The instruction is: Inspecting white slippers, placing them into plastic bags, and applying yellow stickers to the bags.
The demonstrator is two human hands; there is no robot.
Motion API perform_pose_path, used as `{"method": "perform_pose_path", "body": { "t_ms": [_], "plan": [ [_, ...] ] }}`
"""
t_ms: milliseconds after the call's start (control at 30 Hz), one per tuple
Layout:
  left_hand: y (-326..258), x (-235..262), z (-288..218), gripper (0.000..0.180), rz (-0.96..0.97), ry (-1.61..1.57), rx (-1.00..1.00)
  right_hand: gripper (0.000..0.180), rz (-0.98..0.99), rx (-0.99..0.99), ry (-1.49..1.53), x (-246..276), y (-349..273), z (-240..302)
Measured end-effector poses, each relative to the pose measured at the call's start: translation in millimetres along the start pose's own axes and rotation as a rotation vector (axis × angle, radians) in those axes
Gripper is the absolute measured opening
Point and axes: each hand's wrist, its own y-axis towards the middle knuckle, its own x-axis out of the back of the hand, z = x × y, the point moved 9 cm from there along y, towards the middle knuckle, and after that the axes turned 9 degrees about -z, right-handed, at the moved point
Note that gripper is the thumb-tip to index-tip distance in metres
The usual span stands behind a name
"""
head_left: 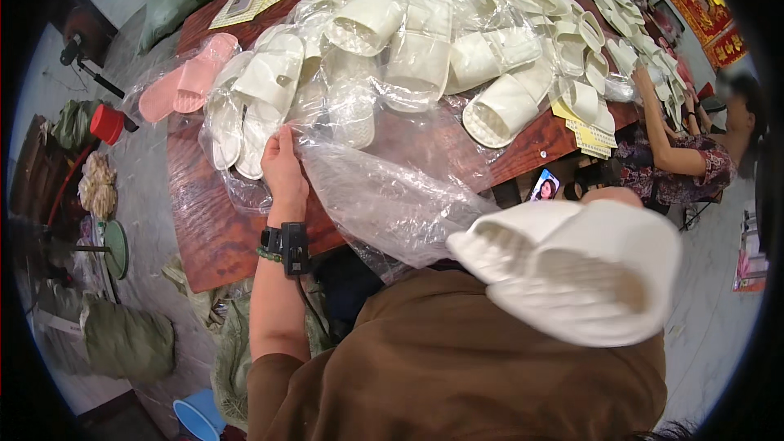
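Over the table's near edge, my left hand has its fingers closed on the edge of a clear plastic bag. The bag stretches from there toward my right side. A pair of white slippers is raised close in front of my body on the right, and its tip meets the far end of the bag. My right hand grips the pair from behind; most of its fingers are hidden by the slippers. Just beyond my left hand lies a bagged white pair.
Bagged white slippers crowd the wooden table, with a pink pair at its left edge. Yellow sheets and a lit phone are near the right edge. Another person works at right. Sacks stand on the floor.
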Motion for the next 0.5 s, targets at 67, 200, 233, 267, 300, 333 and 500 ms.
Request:
{"method": "perform_pose_path", "body": {
  "t_ms": [67, 200, 233, 267, 300, 333, 500],
  "plan": [
    [-5.5, 2.0, -2.3, 0.019, 0.029, 0.116, -0.055, 0.026, -0.184, 0.062, -0.019, 28.3, -11.9, 7.7],
    [-4.8, -3.9, 1.8, 0.019, 0.046, -0.001, -0.061, 0.026, -0.642, 0.149, -0.031, 91.3, -18.7, -7.9],
    [-4.9, -5.4, 2.4, 0.019, 0.047, -0.003, -0.062, 0.026, -0.702, 0.182, -0.049, 96.8, -14.3, -11.6],
    [-2.7, -4.4, 3.4, 0.019, 0.046, -0.027, -0.059, 0.026, -0.741, 0.208, -0.069, 97.1, -2.5, -14.0],
    [-1.1, -2.6, 3.7, 0.02, 0.044, -0.051, -0.059, 0.026, -0.767, 0.238, -0.111, 90.4, 11.1, -14.3],
    [0.6, 0.9, 2.9, 0.02, 0.034, -0.052, -0.067, 0.026, -0.695, 0.254, -0.142, 76.3, 31.7, -14.4],
    [-1.2, 1.3, 3.0, 0.022, 0.062, 0.134, -0.043, 0.033, -0.155, 0.086, -0.297, -31.2, 149.9, -40.6]
  ]
}}
